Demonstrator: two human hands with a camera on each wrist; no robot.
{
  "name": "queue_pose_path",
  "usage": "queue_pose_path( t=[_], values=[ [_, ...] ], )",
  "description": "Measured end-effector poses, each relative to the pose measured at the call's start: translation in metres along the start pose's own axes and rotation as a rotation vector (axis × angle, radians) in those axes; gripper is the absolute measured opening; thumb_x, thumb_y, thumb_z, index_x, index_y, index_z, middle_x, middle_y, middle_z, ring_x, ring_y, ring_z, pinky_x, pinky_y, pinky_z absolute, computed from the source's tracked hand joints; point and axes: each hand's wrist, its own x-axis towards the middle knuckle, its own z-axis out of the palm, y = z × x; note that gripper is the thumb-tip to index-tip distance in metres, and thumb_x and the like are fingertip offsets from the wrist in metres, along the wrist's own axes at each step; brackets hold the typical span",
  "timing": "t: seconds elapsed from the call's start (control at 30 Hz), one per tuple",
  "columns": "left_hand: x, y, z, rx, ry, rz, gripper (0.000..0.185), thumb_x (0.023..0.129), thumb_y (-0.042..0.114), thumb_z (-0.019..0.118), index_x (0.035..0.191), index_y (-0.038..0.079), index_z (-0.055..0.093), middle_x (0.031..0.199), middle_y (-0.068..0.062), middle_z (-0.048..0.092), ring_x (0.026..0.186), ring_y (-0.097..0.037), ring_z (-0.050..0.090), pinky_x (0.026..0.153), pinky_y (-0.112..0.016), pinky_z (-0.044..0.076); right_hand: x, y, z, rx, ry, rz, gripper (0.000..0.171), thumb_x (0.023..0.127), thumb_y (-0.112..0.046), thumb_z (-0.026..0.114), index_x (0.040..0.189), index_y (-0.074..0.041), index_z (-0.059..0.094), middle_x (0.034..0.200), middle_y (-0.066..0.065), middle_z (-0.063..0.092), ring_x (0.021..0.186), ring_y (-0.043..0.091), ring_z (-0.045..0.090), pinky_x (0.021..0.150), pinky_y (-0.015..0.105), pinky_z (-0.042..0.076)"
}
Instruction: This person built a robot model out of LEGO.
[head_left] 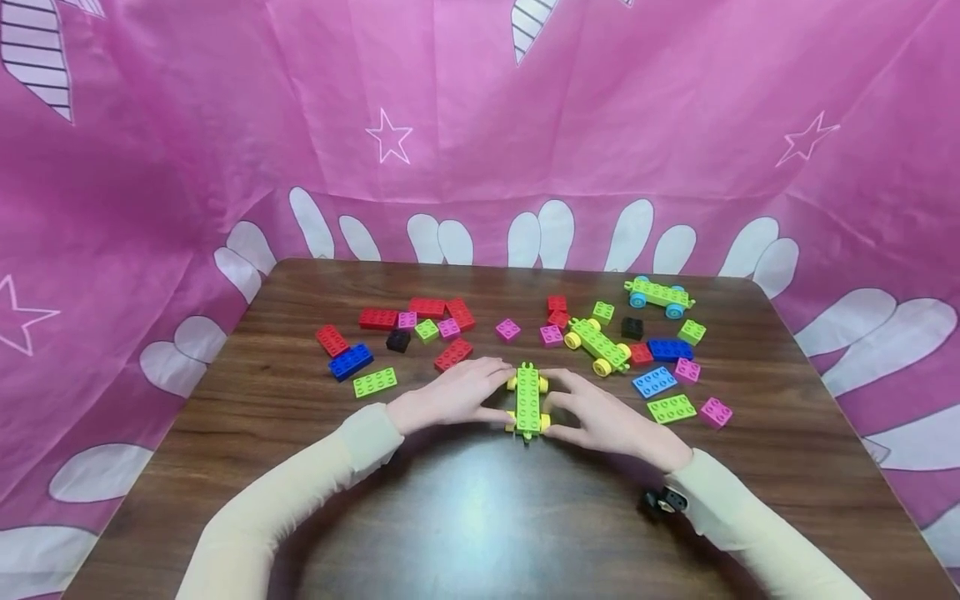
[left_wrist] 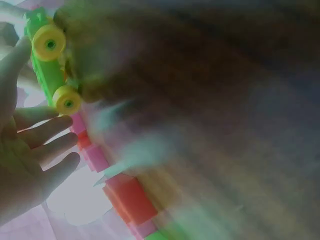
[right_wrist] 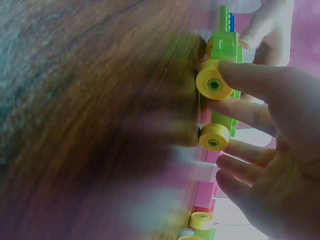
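Note:
A lime green toy car base (head_left: 528,402) with yellow wheels stands on the table between my two hands, its studded top facing up. My left hand (head_left: 463,393) holds it from the left, thumb by the near wheel and fingertips by the far one. From the right, my right hand (head_left: 604,417) grips it. In the right wrist view the thumb presses a yellow wheel (right_wrist: 214,80), and the index finger reaches in between the two wheels on that side. The left wrist view shows the left fingers spread beside the car's wheels (left_wrist: 67,100).
Another yellow-wheeled car base (head_left: 598,343) sits just beyond the right hand, and a blue-wheeled one (head_left: 660,293) at the far right. Loose bricks lie on both sides, among them a blue brick (head_left: 351,362) and a pink brick (head_left: 717,412). The wooden table (head_left: 465,525) meets a pink curtain (head_left: 480,108).

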Motion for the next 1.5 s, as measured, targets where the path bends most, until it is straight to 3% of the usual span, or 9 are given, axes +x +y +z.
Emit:
queue_pose_path(
  t=[0.27, 0.5, 0.73, 0.97, 1.23, 1.5],
  values=[
    [0.036, -0.027, -0.026, -0.017, 0.080, -0.110, 0.061, 0.093, 0.042, 0.067, 0.139, 0.004, 0.055, 0.139, -0.014, 0.059, 0.131, -0.027, 0.055, 0.111, -0.042, 0.047, 0.000, 0.003, -0.005, -0.002, -0.002, 0.019, 0.020, 0.088, -0.039, 0.074, 0.099, -0.023, 0.069, 0.151, 0.011, 0.046, 0.132, 0.028, 0.054, 0.106, 0.048, 0.050],
    [0.063, -0.049, -0.030, 0.048, -0.048, -0.230, 0.058, 0.093, 0.029, 0.069, 0.144, 0.007, 0.051, 0.145, -0.012, 0.054, 0.135, -0.026, 0.052, 0.111, -0.042, 0.047, -0.002, 0.003, 0.000, 0.037, -0.005, 0.024, 0.023, 0.088, -0.038, 0.074, 0.103, -0.022, 0.067, 0.151, 0.009, 0.045, 0.130, 0.026, 0.056, 0.106, 0.045, 0.050],
    [0.074, -0.058, -0.024, 0.051, -0.115, -0.221, 0.057, 0.092, 0.025, 0.070, 0.144, 0.010, 0.052, 0.144, -0.009, 0.056, 0.136, -0.024, 0.051, 0.113, -0.040, 0.045, 0.001, 0.005, 0.002, 0.094, 0.004, 0.043, 0.052, 0.086, -0.037, 0.077, 0.126, -0.011, 0.056, 0.146, 0.009, 0.050, 0.132, 0.023, 0.054, 0.109, 0.043, 0.048],
    [0.081, -0.059, -0.022, 0.081, -0.083, -0.193, 0.051, 0.092, 0.022, 0.071, 0.140, 0.011, 0.056, 0.138, -0.008, 0.061, 0.131, -0.023, 0.055, 0.109, -0.039, 0.048, 0.003, 0.010, 0.001, 0.123, -0.001, 0.059, 0.076, 0.086, -0.041, 0.076, 0.146, -0.008, 0.043, 0.147, 0.008, 0.048, 0.136, 0.021, 0.050, 0.112, 0.043, 0.045],
    [0.082, -0.061, -0.022, 0.075, -0.060, -0.164, 0.046, 0.091, 0.021, 0.072, 0.135, 0.013, 0.061, 0.134, -0.006, 0.064, 0.129, -0.022, 0.056, 0.109, -0.039, 0.048, 0.004, 0.012, 0.000, 0.114, -0.004, 0.057, 0.077, 0.086, -0.045, 0.074, 0.146, -0.007, 0.045, 0.148, 0.010, 0.048, 0.137, 0.024, 0.050, 0.111, 0.045, 0.045],
    [0.084, -0.062, -0.020, 0.084, -0.057, -0.177, 0.039, 0.090, 0.022, 0.074, 0.127, 0.013, 0.067, 0.125, -0.005, 0.069, 0.121, -0.021, 0.059, 0.105, -0.036, 0.050, 0.005, 0.014, -0.002, 0.115, 0.004, 0.038, 0.077, 0.085, -0.047, 0.075, 0.145, -0.007, 0.048, 0.147, 0.009, 0.050, 0.136, 0.024, 0.051, 0.111, 0.046, 0.045]
  ],
)
